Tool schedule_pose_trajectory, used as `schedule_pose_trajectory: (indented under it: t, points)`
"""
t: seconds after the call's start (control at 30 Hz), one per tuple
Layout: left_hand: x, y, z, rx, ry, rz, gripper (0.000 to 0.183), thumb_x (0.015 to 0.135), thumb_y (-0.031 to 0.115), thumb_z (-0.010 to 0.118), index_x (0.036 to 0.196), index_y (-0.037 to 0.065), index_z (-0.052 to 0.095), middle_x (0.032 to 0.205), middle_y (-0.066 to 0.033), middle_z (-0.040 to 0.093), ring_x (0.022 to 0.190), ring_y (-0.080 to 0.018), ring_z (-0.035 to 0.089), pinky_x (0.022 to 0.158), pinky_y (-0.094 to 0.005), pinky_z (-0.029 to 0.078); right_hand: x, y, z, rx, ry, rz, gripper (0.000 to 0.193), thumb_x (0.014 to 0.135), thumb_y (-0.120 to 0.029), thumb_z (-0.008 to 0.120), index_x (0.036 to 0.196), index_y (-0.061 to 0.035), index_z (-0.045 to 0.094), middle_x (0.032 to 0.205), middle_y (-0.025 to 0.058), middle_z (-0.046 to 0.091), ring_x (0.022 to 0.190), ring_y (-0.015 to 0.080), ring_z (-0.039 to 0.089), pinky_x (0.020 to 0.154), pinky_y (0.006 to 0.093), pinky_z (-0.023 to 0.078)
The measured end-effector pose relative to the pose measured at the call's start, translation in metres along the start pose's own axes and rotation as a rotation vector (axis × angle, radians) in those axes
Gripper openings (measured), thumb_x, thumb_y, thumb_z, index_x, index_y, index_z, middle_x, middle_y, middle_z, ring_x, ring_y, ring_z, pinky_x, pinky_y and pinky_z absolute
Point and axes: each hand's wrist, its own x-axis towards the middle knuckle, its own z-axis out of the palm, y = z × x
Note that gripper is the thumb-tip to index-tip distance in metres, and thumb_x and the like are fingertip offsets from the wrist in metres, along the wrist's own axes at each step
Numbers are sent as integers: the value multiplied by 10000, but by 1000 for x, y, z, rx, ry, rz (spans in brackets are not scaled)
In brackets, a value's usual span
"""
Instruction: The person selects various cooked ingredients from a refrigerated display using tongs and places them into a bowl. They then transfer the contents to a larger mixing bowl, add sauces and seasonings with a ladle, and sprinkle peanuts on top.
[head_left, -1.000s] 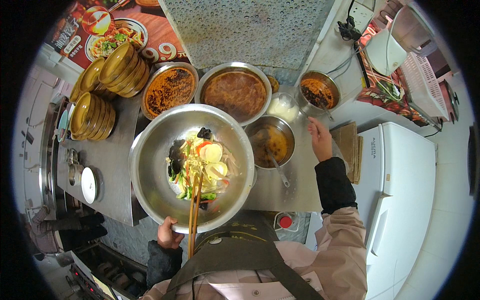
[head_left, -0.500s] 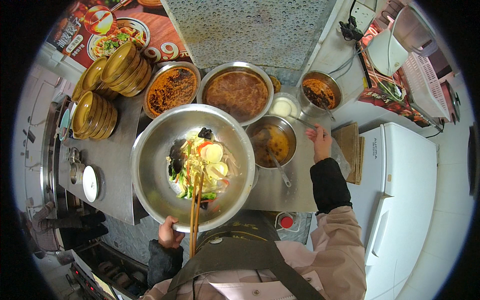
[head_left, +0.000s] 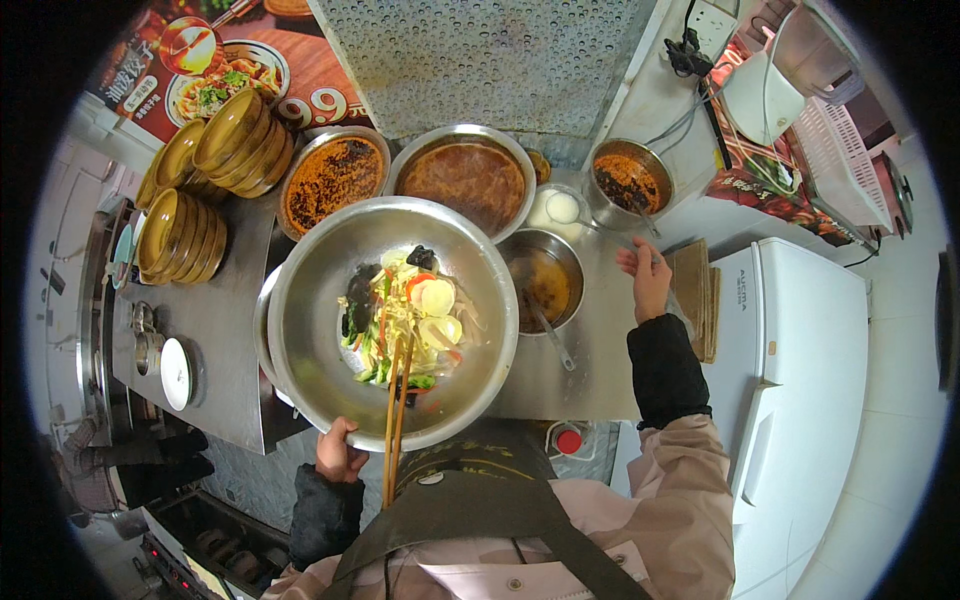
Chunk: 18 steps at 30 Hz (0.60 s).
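The left hand point(head_left: 338, 455) is gripping the near rim of the large steel mixing bowl point(head_left: 310, 300), with the fingers hidden under the rim and only the thumb side showing. One pair of wooden chopsticks point(head_left: 394, 420) is leaning out of the bowl toward the apron point(head_left: 470, 500), its tips buried in the mixed vegetables point(head_left: 405, 315) heaped at the bowl's centre. The bowl is overhanging the near edge of the steel bench point(head_left: 215, 330) and covering much of a second rim beneath it, so what lies underneath cannot be made out. The right hand point(head_left: 645, 275) is hovering open and empty, fingers loosely spread, above bare bench right of the small sauce pot point(head_left: 545, 280), which is holding one ladle. Free bench is showing to the left and under the right hand. Farther back, two wide pans point(head_left: 335, 180), one small white dish point(head_left: 560, 207) and one chili pot point(head_left: 628, 182) are standing close together; two stacks of brown bowls point(head_left: 185, 235) are crowding the far left, their count unclear.
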Motion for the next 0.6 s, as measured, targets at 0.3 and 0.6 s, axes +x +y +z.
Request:
schedule_pose_trajectory:
  t: [0.3, 0.6]
  points:
    - [10, 4, 15, 58, 14, 62, 231, 781, 168, 485, 960, 22, 474, 737, -71, 530, 396, -130, 386, 280, -235, 247, 1, 6, -8, 32, -5, 29, 317, 961, -214, 443, 1138, 29, 544, 908, 128, 653, 769, 151, 630, 686, 245, 490]
    - [22, 11, 44, 52, -1, 75, 138, 802, 137, 501, 912, 58, 476, 679, -38, 487, 380, -127, 346, 314, -248, 234, -13, -33, -6, 17, -38, -15, 342, 963, -238, 449, 1142, 38, 539, 904, 126, 648, 775, 152, 620, 689, 246, 484]
